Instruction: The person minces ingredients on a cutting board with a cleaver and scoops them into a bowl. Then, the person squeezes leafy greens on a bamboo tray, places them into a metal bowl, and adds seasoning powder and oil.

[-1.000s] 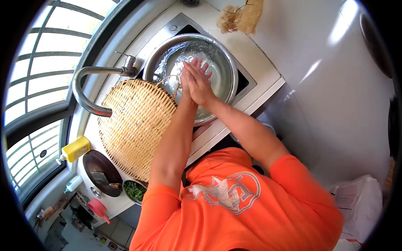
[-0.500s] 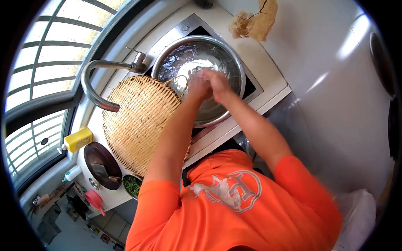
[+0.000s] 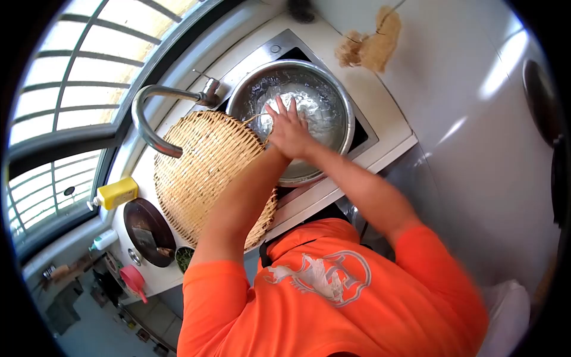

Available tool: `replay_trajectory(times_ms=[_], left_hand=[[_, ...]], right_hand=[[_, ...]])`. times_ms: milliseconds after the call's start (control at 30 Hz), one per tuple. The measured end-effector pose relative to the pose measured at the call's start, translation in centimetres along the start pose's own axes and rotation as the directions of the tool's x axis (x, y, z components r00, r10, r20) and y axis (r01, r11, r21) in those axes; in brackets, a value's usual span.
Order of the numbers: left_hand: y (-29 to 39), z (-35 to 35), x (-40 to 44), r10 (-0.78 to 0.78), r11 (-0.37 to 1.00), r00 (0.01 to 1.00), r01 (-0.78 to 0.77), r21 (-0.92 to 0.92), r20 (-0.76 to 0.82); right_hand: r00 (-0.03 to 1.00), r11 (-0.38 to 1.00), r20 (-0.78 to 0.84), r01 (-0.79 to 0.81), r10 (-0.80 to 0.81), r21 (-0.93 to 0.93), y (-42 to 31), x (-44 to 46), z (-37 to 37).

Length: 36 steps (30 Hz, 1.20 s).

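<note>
A large round metal basin [image 3: 350, 128] of water sits in the sink, its surface rippled and shining. My right hand [image 3: 291, 132] is over the near part of the basin, fingers spread, lying across my left hand. It holds nothing that I can see. My left wrist [image 3: 278, 153] crosses the basin's near left side; the left hand is mostly hidden beneath the right one, so its fingers do not show clearly. Close to the left forearm is a round woven bamboo tray [image 3: 208, 172], overlapping the basin's left edge, with a thin loop of cord at its rim.
A curved faucet [image 3: 146, 119] arches over the bamboo tray. Along the window side stand a yellow bottle [image 3: 118, 193], a dark round board [image 3: 146, 226], a bowl of greens [image 3: 185, 256] and a pink dipper [image 3: 133, 279]. A tan loofah [image 3: 375, 46] lies beyond the counter's right side.
My hands were clasped together over the water; now the right hand has opened and lies over the left with spread fingers. The whole view has shifted slightly.
</note>
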<state>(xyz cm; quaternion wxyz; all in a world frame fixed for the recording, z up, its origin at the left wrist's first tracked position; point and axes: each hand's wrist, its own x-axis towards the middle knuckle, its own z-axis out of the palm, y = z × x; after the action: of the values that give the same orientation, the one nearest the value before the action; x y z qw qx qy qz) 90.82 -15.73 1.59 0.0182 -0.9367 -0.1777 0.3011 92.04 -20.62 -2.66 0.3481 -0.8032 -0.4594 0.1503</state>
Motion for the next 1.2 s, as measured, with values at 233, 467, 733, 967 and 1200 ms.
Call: replay_trajectory(times_ms=[233,467,733,967,1200], left_hand=[[2.9,3.2,-1.5,0.061,0.982,0.968,-0.102,-0.158,-0.243],[1.2,6.3,5.8,-0.142,-0.99,0.977,-0.138,-0.039,0.162],[-3.0,1.5,3.9,0.121,-0.977,0.911,0.039,-0.211,-0.393],[-3.5,0.2,4.6,0.007,-0.942,0.992,-0.036,-0.333,-0.125],[0.3,5.5,6.6,-0.491,-0.593,0.791,0.003,-0.805,0.365]], right_hand=[[0.775,0.657,0.374,-0.631,0.509,0.413,11.5,5.1,-0.1],[0.759,-0.607,0.553,-0.269,0.345,0.748,8.2,4.1,-1.1],[0.928,-0.74,0.239,-0.372,-0.286,0.56,4.6,6.2,-3.2],[0.93,0.92,-0.333,0.26,-0.157,0.293,6.8,6.5,1.2],[0.936,0.93,0.174,0.332,-0.305,-0.159,9.8,4.2,-4.1]])
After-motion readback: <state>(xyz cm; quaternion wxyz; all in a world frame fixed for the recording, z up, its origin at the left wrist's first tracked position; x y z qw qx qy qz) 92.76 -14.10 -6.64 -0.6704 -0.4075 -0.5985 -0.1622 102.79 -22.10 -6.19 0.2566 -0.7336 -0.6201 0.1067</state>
